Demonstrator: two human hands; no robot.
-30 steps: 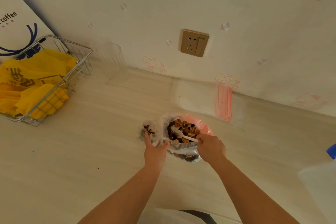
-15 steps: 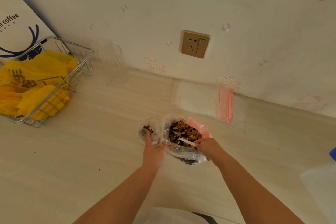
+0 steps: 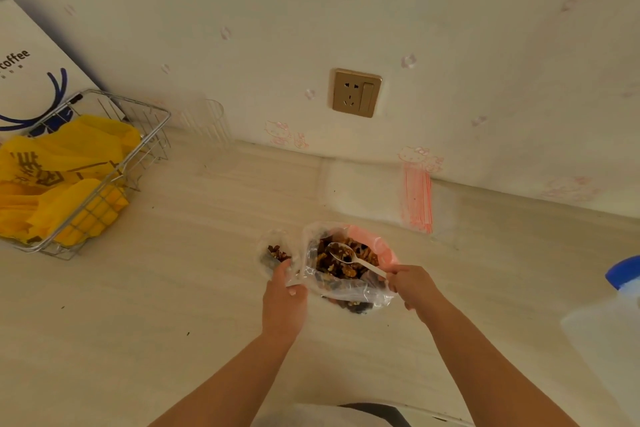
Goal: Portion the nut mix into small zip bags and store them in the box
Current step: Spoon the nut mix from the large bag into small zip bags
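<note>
A large clear bag of nut mix (image 3: 346, 267) lies open on the pale table, its contents brown with a pink patch at the back. My right hand (image 3: 414, 286) grips the handle of a white plastic spoon (image 3: 349, 257), whose bowl holds a few nuts above the mix. Just left of the big bag, my left hand (image 3: 284, 291) holds the rim of a small clear zip bag (image 3: 273, 253) with a few nuts inside.
A stack of empty zip bags with red strips (image 3: 388, 192) lies by the wall. A wire basket (image 3: 114, 180) with yellow bags stands at the left, a white coffee bag (image 3: 31, 73) behind it. A clear cup (image 3: 207, 121) stands by the wall; a blue-capped container (image 3: 620, 295) sits at the right edge.
The spoon dipped into the mix and now is lifted with nuts in its bowl. My left hand keeps hold of the small bag.
</note>
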